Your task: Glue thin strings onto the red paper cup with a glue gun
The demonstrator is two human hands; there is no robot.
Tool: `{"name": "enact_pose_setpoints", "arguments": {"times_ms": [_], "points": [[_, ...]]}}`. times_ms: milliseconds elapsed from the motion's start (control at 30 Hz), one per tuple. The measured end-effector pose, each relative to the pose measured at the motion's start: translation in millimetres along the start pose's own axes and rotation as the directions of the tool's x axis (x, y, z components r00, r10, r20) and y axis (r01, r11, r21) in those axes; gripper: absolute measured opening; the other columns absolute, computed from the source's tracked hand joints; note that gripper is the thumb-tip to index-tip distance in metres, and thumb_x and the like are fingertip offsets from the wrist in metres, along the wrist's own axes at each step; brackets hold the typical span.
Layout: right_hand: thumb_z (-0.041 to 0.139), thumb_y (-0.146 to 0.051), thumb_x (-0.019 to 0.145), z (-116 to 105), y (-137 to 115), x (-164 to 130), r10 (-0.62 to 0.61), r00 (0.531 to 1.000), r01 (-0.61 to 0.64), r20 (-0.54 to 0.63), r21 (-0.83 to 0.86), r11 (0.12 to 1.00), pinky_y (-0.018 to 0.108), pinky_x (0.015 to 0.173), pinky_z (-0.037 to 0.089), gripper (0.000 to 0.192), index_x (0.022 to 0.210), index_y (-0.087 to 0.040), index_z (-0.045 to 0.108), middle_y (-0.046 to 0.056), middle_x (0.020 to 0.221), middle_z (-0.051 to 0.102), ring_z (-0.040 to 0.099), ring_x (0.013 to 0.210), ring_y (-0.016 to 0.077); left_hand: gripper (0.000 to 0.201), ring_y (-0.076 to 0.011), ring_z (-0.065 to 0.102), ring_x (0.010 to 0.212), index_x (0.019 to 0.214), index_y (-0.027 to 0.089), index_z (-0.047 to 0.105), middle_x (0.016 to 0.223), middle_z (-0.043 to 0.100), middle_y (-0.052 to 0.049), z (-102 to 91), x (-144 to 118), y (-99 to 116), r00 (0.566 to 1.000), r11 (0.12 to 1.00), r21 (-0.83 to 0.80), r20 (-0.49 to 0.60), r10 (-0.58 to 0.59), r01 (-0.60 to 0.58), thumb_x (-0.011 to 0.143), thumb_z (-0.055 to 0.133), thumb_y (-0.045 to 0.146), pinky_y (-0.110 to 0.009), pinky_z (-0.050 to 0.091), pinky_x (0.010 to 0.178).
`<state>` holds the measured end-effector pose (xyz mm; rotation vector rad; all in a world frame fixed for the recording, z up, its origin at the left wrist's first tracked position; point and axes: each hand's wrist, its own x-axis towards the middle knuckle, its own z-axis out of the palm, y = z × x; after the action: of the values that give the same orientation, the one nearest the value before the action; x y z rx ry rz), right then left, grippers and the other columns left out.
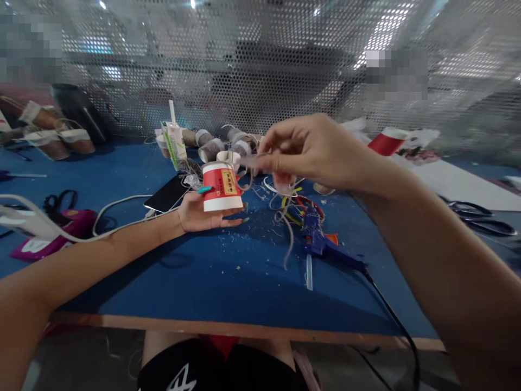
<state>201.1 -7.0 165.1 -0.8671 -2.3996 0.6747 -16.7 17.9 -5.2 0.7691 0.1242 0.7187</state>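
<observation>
My left hand [195,213] cups a small red-and-white paper cup [222,187] with a yellow label, holding it upright above the blue table [228,293]. My right hand [309,149] hovers just right of and above the cup, its fingers pinched on a thin pale strip or cord [248,162] that reaches toward the cup's rim. A loose strand [290,239] hangs down below the right hand.
A blue glue gun [321,244] with a black cable lies right of centre among coloured wires. A black phone [166,194], a drink carton [176,142] and wrapped rolls sit behind. Scissors [480,217] lie far right; a perforated metal screen backs the table.
</observation>
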Motion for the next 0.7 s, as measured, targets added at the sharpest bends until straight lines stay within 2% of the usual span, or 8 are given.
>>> {"name": "enact_pose_setpoints", "arguments": {"times_ms": [100,167,233,333,433,500,633,700], "points": [[0.085,-0.05,0.06,-15.7,17.2,3.7,0.036,0.979,-0.005,0.199,-0.156,0.988,0.031,0.06,0.056,0.046,0.094,-0.023,0.071,0.002,0.091,0.075,0.07,0.074,0.0208,0.068,-0.0271,0.065,0.108,0.117,0.019,0.062,0.108,0.074,-0.008,-2.6,0.3,-0.6,1.0,0.999,0.031,0.006,0.012,-0.012,0.055,0.079,0.042,-0.046,0.042,0.102],[0.082,-0.053,0.064,-24.4,24.8,-1.5,0.064,0.967,-0.012,0.248,-0.204,0.979,0.031,0.061,0.055,0.042,0.095,-0.025,0.074,0.002,0.094,0.076,0.071,0.075,0.0207,0.07,-0.0288,0.064,0.111,0.12,0.02,0.061,0.113,0.072,-0.009,-3.9,0.8,-0.6,1.0,0.998,0.055,0.01,0.015,-0.016,0.056,0.078,0.041,-0.048,0.042,0.102],[0.069,-0.055,0.078,-27.6,25.6,-11.1,0.059,0.988,-0.027,0.144,-0.213,0.977,0.028,0.062,0.054,0.035,0.087,-0.022,0.075,0.002,0.085,0.077,0.07,0.072,0.0176,0.07,-0.0311,0.061,0.117,0.122,0.023,0.06,0.122,0.069,-0.009,-5.0,1.6,-0.5,1.0,0.996,0.087,0.013,0.02,-0.021,0.056,0.078,0.036,-0.048,0.043,0.102],[0.058,-0.049,0.089,-21.1,19.5,-28.8,-0.071,0.983,0.019,-0.17,-0.289,0.957,0.023,0.046,0.042,0.047,0.055,-0.019,0.066,0.0,0.05,0.066,0.058,0.047,0.009,0.067,-0.032,0.059,0.121,0.122,0.022,0.061,0.126,0.067,-0.009,-5.9,3.0,-0.1,1.0,0.989,0.145,0.006,0.012,-0.013,0.057,0.077,0.031,-0.047,0.044,0.101],[0.067,-0.033,0.086,-8.6,15.7,-44.1,-0.297,0.872,0.091,-0.39,-0.466,0.88,0.025,0.039,0.028,0.048,0.042,-0.02,0.051,-0.004,0.036,0.049,0.039,0.035,0.0052,0.063,-0.0286,0.063,0.115,0.12,0.021,0.064,0.119,0.07,-0.008,-5.3,4.4,0.2,1.0,0.987,0.16,-0.01,0.022,-0.02,0.059,0.077,0.029,-0.043,0.046,0.099],[0.074,-0.023,0.078,-2.1,15.9,-50.9,-0.401,0.762,0.14,-0.508,-0.475,0.869,0.027,0.04,0.029,0.039,0.047,-0.021,0.05,-0.005,0.042,0.049,0.038,0.039,0.0066,0.06,-0.028,0.064,0.113,0.117,0.02,0.065,0.118,0.071,-0.009,-4.1,5.5,0.3,0.999,0.988,0.153,-0.017,0.037,-0.034,0.059,0.076,0.03,-0.042,0.047,0.099],[0.084,-0.019,0.064,2.1,14.0,-58.2,-0.445,0.556,0.314,-0.702,-0.318,0.895,0.029,0.036,0.035,0.035,0.059,-0.025,0.05,-0.003,0.056,0.053,0.047,0.043,0.0104,0.06,-0.031,0.061,0.118,0.117,0.019,0.065,0.129,0.065,-0.01,-1.7,7.6,0.7,0.997,0.99,0.13,-0.045,0.067,-0.061,0.06,0.076,0.036,-0.045,0.046,0.1],[0.084,-0.022,0.067,1.3,14.2,-62.0,-0.418,0.559,0.356,-0.716,-0.247,0.901,0.029,0.032,0.039,0.037,0.064,-0.026,0.047,-0.004,0.057,0.053,0.049,0.041,0.0106,0.062,-0.0311,0.062,0.117,0.119,0.02,0.063,0.132,0.064,-0.01,-1.5,8.2,0.8,0.995,0.991,0.114,-0.066,0.074,-0.066,0.06,0.076,0.035,-0.045,0.047,0.099]]}}
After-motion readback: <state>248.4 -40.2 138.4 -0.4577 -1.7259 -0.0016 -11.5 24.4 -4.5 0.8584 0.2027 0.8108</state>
